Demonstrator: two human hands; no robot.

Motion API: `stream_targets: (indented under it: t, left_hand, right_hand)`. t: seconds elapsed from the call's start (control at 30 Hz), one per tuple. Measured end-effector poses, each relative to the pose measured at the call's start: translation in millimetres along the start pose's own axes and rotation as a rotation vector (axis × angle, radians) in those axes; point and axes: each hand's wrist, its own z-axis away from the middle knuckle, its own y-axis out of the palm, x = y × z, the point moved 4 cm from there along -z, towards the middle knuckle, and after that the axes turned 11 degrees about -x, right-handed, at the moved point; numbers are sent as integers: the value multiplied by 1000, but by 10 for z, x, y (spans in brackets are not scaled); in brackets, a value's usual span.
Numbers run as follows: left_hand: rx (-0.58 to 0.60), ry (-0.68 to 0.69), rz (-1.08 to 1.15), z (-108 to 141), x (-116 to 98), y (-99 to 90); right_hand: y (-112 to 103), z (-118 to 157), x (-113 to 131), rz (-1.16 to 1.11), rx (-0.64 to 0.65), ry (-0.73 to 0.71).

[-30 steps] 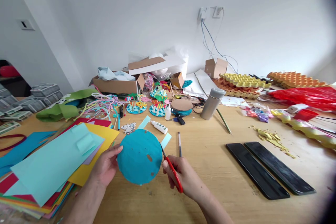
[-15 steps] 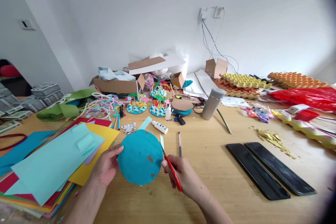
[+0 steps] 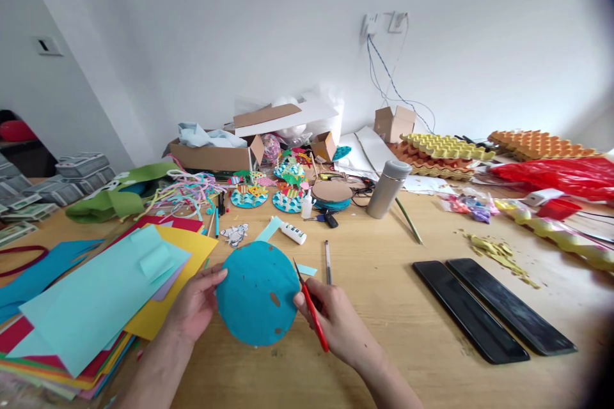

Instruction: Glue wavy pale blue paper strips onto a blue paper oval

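A blue round paper-covered disc [image 3: 256,294] with a few brown bare patches is held up in front of me over the table. The fingers and thumb of my left hand [image 3: 199,300] pinch its left edge. My right hand [image 3: 330,316] grips red-handled scissors [image 3: 314,318], blades pointing up and slightly left. Its thumb also touches the disc's right edge. Just beyond the scissors, a short pale-green paper strip [image 3: 307,270] shows on the table. Behind the disc are another pale strip [image 3: 269,229], a white glue bottle [image 3: 292,233] and a pen [image 3: 328,262].
Coloured paper sheets [image 3: 96,294] are piled at left. Paper sea crafts [image 3: 248,196], a cardboard disc [image 3: 332,192] and a steel flask [image 3: 388,190] stand farther back. Two black trays [image 3: 470,313] lie at right, near yellow scraps [image 3: 501,259]. Egg trays [image 3: 446,148] sit by the wall.
The disc has dropped slightly, with both hands still on it. The pale strip by the scissors' tips, upright before, now lies sideways a little to the right.
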Motion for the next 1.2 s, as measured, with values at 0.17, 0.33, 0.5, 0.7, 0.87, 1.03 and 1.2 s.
stream_targets:
  t: [0.17, 0.33, 0.5, 0.7, 0.87, 1.03, 1.2]
  left_hand:
    - [3, -8, -22, -4, 10, -6]
    - [12, -4, -22, -17, 2, -16]
    - [15, -8, -29, -25, 0, -31]
    - [-6, -27, -19, -31, 4, -45]
    - [-3, -25, -30, -26, -10, -41]
    - [4, -19, -26, -4, -19, -18]
    - [10, -19, -23, -1, -23, -21]
  right_hand:
    - [1, -1, 5, 30, 13, -34]
    - [-16, 21, 7, 18, 7, -74]
    - [-25, 27, 14, 12, 28, -126]
    - [-32, 19, 20, -5, 34, -127]
    - [-29, 19, 10, -50, 59, -72]
    - [-13, 17, -22, -88, 59, -30]
    - [-18, 26, -18, -91, 39, -8]
